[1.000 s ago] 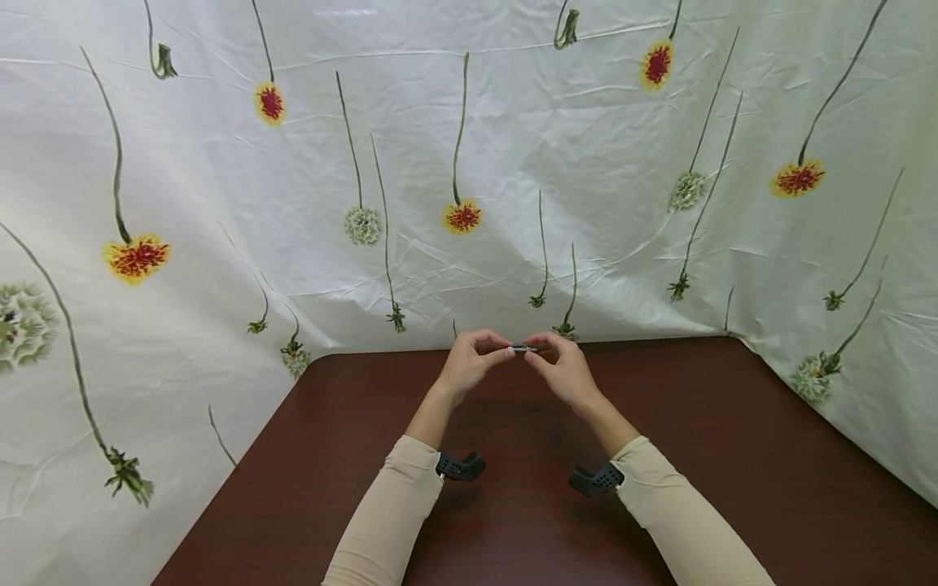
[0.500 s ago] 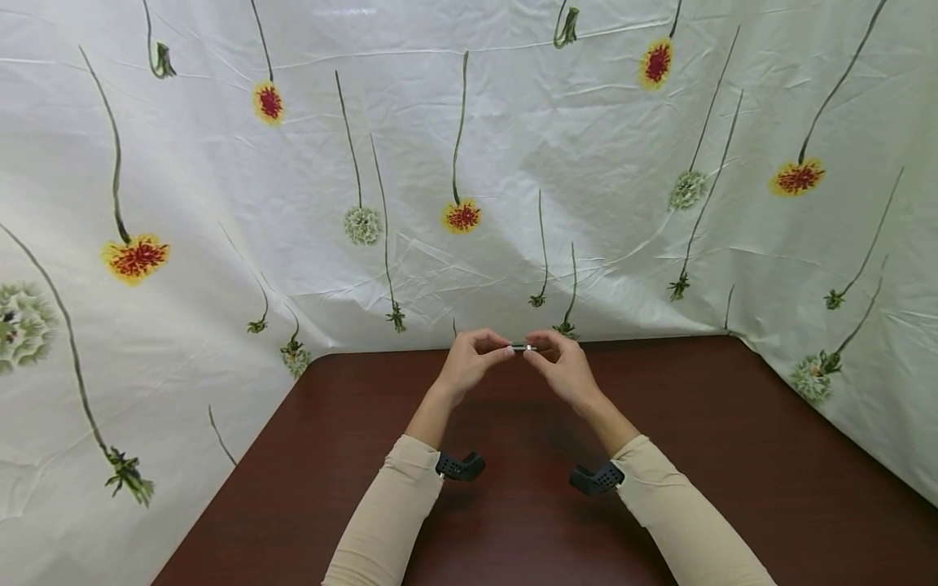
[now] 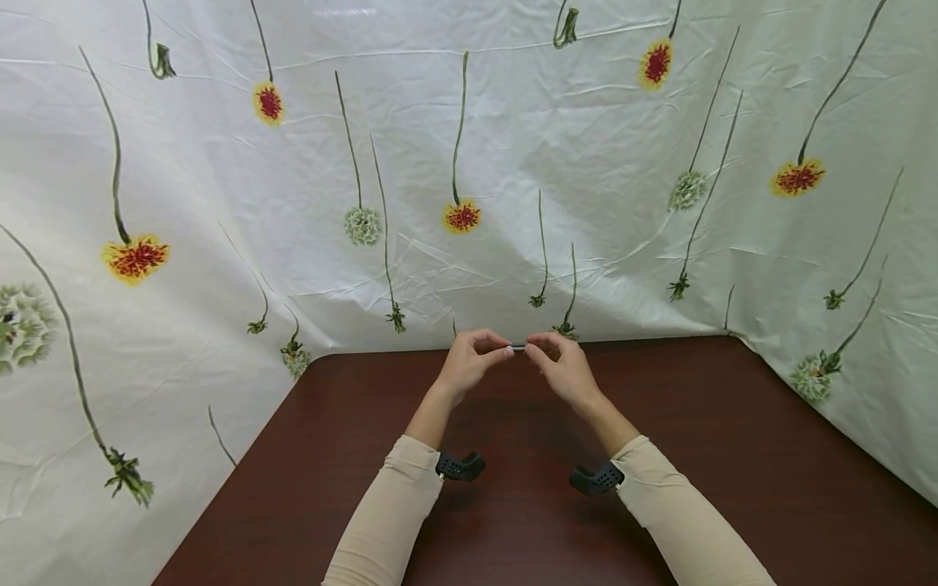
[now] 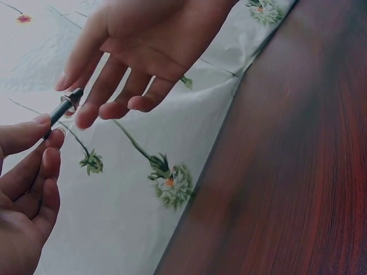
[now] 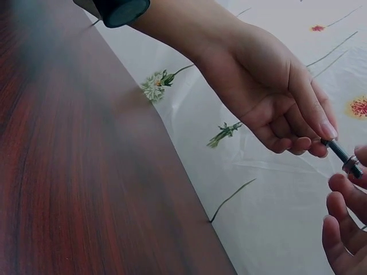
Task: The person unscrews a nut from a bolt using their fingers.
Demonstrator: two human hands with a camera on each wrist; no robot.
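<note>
My left hand [image 3: 466,368] pinches one end of a dark threaded bolt [image 5: 338,150] between thumb and fingertips. The bolt lies roughly level between the two hands, raised over the far part of the table. A small silvery nut [image 4: 69,99] sits on the thread near the bolt's other end. My right hand [image 3: 564,370] has its thumb and index fingertips around that nut, its other fingers spread loosely. In the head view the right fingertips cover the nut, and only a short length of the bolt shows.
A dark reddish-brown table [image 3: 513,521] stretches beneath both arms. Behind it and along its sides hangs a white cloth [image 3: 623,122] printed with flowers. Black bands with camera mounts [image 3: 460,466] sit on both wrists.
The right fingertips have shifted slightly about the bolt's end, and the silvery nut seen between the hands earlier is now covered in the head view. The arms stay in place.
</note>
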